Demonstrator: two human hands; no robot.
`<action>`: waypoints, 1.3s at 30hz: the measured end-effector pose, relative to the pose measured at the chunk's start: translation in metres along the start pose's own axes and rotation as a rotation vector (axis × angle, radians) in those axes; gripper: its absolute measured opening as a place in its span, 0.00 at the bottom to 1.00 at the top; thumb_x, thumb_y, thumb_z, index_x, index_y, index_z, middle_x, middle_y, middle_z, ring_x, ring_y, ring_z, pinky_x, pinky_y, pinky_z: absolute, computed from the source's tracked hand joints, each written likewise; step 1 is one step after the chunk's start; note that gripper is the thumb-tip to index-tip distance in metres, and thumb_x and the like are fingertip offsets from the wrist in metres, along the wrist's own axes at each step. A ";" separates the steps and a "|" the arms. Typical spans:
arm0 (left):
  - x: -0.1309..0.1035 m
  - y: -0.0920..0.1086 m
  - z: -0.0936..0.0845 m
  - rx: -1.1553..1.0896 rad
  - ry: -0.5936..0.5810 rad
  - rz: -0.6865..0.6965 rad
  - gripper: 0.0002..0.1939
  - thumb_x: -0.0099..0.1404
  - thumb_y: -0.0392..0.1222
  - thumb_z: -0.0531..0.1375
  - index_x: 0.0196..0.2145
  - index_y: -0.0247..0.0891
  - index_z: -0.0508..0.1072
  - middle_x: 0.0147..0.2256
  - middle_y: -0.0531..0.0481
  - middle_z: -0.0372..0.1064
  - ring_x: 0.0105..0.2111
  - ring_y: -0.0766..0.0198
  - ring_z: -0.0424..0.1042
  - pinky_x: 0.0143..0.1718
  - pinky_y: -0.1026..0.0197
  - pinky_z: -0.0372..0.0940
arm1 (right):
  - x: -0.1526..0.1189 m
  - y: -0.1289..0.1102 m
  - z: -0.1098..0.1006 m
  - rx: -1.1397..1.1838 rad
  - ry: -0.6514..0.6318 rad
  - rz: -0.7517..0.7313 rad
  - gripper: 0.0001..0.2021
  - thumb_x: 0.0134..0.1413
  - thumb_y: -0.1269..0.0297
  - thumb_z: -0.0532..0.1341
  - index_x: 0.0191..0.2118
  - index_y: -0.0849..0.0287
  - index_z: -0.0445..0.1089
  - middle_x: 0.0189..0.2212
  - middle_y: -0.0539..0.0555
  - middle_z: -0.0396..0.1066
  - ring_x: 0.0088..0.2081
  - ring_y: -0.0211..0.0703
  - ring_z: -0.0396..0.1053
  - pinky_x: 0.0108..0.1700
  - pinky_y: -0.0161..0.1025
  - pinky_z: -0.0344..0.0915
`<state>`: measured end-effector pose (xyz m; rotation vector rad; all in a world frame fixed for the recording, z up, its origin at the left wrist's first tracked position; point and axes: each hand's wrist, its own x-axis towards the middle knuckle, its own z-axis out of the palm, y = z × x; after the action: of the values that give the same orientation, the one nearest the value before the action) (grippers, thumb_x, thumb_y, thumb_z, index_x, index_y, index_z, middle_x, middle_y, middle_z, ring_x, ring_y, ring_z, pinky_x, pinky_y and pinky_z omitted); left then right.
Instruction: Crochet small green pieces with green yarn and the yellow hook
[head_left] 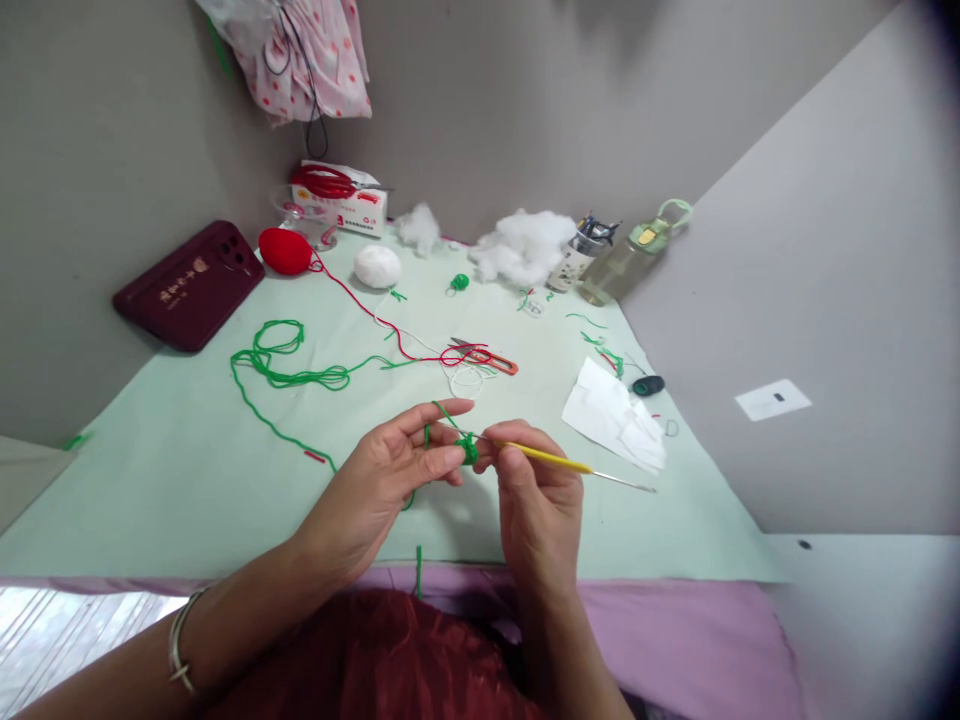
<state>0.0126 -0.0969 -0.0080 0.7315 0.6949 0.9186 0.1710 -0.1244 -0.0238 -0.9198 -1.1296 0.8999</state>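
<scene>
Between the thumb and fingers of my left hand (401, 455) is a small green crochet piece (469, 450). Green yarn (444, 412) loops up over the raised left index finger. My right hand (536, 490) grips a crochet hook (551, 457) by its yellow handle, with the metal tip pointing left at the green stitches. The hook's thinner end (626, 483) sticks out to the right. From my left hand the green yarn (281, 430) runs across the table to loose coils on the left. The exact stitch at the hook tip is too small to make out.
Orange-handled thread snips (495, 360) lie beyond my hands, with red yarn across them. A red yarn ball (285, 250), a white ball (377, 267), fluffy stuffing (525, 245), a bottle (626, 260) and a phone (191, 287) stand farther back. White paper (611, 415) lies at right.
</scene>
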 end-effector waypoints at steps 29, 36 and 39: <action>-0.007 0.003 -0.002 0.374 0.130 0.222 0.15 0.66 0.41 0.69 0.51 0.51 0.82 0.35 0.55 0.70 0.40 0.63 0.68 0.49 0.60 0.60 | -0.013 -0.021 -0.001 -0.659 -0.160 -0.500 0.13 0.67 0.77 0.57 0.50 0.55 0.73 0.41 0.57 0.79 0.43 0.44 0.77 0.43 0.43 0.75; -0.008 0.003 0.001 0.443 0.194 0.278 0.23 0.63 0.39 0.70 0.56 0.50 0.78 0.34 0.56 0.70 0.35 0.65 0.66 0.44 0.62 0.63 | -0.013 -0.016 0.001 -0.730 -0.139 -0.634 0.11 0.68 0.74 0.57 0.50 0.56 0.72 0.41 0.60 0.79 0.42 0.45 0.78 0.39 0.43 0.76; -0.009 0.004 0.003 0.455 0.205 0.270 0.23 0.63 0.39 0.70 0.56 0.49 0.78 0.34 0.56 0.69 0.31 0.67 0.63 0.40 0.62 0.63 | -0.011 -0.017 0.001 -0.631 -0.110 -0.562 0.11 0.68 0.75 0.55 0.47 0.55 0.73 0.36 0.56 0.79 0.40 0.44 0.78 0.40 0.42 0.76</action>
<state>0.0095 -0.1041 -0.0012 1.1653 1.0218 1.1055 0.1702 -0.1402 -0.0118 -0.9758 -1.7033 0.1224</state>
